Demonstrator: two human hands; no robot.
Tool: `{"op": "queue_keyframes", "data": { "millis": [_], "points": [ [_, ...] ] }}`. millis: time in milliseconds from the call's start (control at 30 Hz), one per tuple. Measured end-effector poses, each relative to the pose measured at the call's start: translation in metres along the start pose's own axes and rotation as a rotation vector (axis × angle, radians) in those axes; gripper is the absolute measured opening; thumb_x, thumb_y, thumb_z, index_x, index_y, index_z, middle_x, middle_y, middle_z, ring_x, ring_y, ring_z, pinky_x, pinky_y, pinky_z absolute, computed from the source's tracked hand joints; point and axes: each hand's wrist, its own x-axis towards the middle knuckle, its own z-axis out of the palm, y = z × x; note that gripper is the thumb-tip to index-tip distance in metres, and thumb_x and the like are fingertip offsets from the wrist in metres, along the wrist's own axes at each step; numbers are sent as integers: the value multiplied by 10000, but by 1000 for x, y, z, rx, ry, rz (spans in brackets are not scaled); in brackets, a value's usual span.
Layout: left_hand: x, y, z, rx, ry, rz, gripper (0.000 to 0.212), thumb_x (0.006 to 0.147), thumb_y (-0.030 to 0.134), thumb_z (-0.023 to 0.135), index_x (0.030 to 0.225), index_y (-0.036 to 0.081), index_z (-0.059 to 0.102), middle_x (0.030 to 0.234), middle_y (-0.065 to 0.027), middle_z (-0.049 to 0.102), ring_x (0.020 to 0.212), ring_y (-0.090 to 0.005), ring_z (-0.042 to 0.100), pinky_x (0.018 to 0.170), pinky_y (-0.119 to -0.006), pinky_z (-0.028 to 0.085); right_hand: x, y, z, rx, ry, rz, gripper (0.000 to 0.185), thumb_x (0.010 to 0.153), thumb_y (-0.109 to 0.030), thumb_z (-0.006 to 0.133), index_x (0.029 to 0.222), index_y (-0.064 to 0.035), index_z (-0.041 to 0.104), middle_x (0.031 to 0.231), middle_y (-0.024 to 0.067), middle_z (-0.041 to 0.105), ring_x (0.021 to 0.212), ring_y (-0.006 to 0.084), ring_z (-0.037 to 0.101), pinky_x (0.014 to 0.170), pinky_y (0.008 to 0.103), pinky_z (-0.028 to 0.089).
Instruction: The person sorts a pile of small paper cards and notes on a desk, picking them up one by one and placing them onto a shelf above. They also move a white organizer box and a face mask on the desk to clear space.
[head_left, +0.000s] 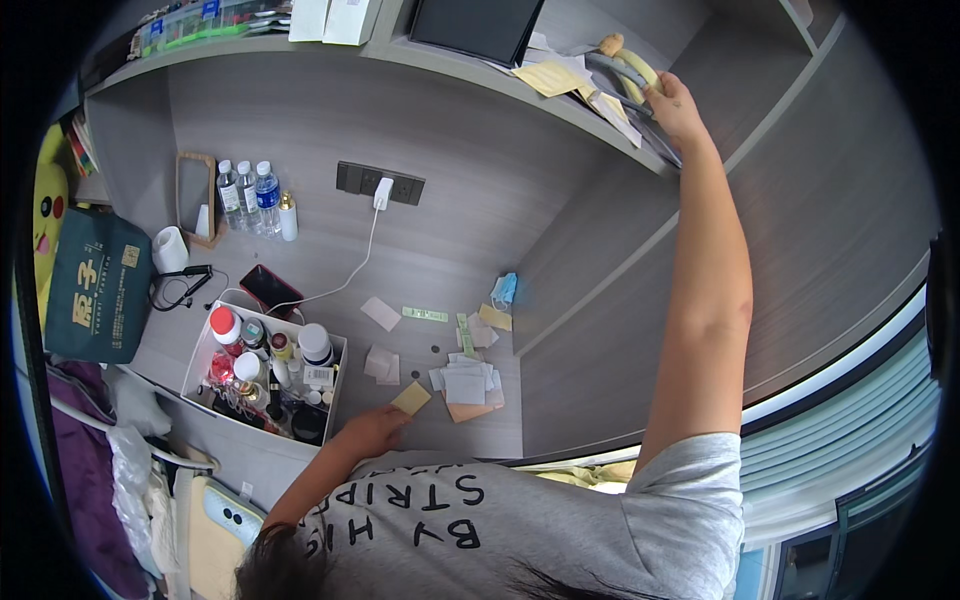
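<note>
High on the right, my right hand (675, 109) is raised to the shelf, its fingers closed on a pale yellow curved band (636, 69), perhaps a headband. Grey curved pieces and loose papers (551, 77) lie beside it. Down at the desk, my left hand (373, 430) has its fingertips on a small yellowish paper piece (411, 398). To the right of that is a pile of pale paper pieces (465, 382) with an orange one beneath. Pinkish slips (382, 364) and green printed strips (424, 314) lie farther back on the desk.
A white box (337, 375) of bottles and jars stands left of my left hand. Behind it are a phone (271, 291) on a white cable, a green bag (97, 289), several bottles (268, 196) and a wood-framed mirror (196, 199). A blue mask (505, 289) lies by the right panel.
</note>
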Motion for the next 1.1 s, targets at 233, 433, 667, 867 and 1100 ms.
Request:
{"op": "queue_keyframes", "data": {
  "millis": [233,433,667,867,1100],
  "points": [
    [29,67,-57,-64,277,251,343,848,144,628,1191,131,606,1271,-145,526,1132,-333,541,936,-412,461,2,-4,0,195,240,-53,360,917,-125,591,1227,47,530,1005,91,628,889,162,571,816,291,454],
    [112,192,-162,347,904,681,546,784,229,710,1309,237,560,1446,-187,330,1290,-414,341,1068,-567,274,19,19,10,120,505,-184,365,854,-153,633,1176,15,590,992,153,673,899,229,644,824,344,494],
    [221,247,-263,692,1212,616,563,837,336,674,1365,337,477,1467,-89,360,1331,-329,337,1094,-562,234,-14,-68,34,384,667,-249,302,852,-113,605,1105,52,585,896,136,657,773,194,634,728,325,503],
    [249,277,-268,798,1072,721,371,883,428,584,1232,303,604,1359,-66,493,1245,-282,446,1081,-481,284,-71,-106,22,637,651,-280,320,920,-95,541,1192,54,465,964,100,604,815,125,563,720,281,468],
    [260,303,-298,766,878,347,489,953,530,385,1210,199,638,1286,-89,576,1238,-277,486,1067,-441,305,-114,-114,2,965,712,-394,239,921,-32,517,1138,25,437,959,71,552,848,124,554,797,260,457]
  ]
}}
